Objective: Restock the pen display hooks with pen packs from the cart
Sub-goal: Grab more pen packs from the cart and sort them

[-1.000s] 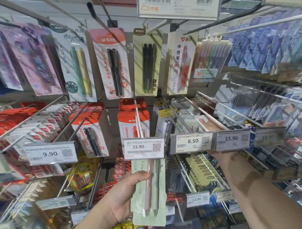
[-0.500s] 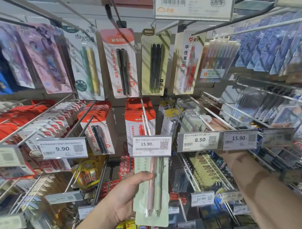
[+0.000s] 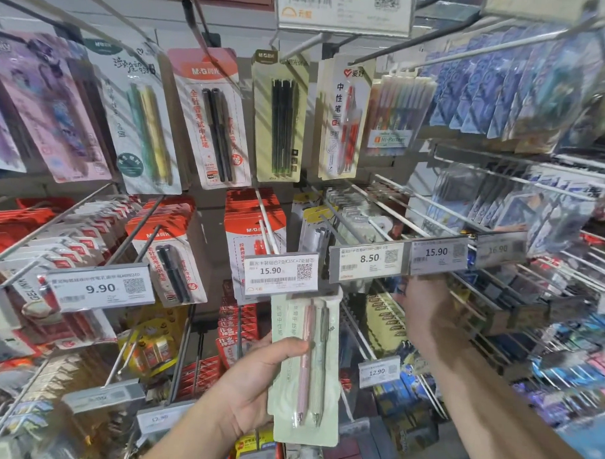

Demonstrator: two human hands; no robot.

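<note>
right hand (image 3: 425, 309): now out from among the hooks, below the 8.50 price tag (image 3: 370, 261) and the 15.90 price tag (image 3: 437, 254); a second ago it was reaching in behind them, hidden.
right hand fingers: blurred, empty, loosely spread.
right hand versus left-hand grip: now nearer, to the right of the pen pack (image 3: 306, 367) and above the grip.

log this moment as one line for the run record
left hand: grips pale green two-pen card pack | pack top: behind 15.90 price tag | right hand: blurred, under 8.50 price tag, holds nothing visible
</note>
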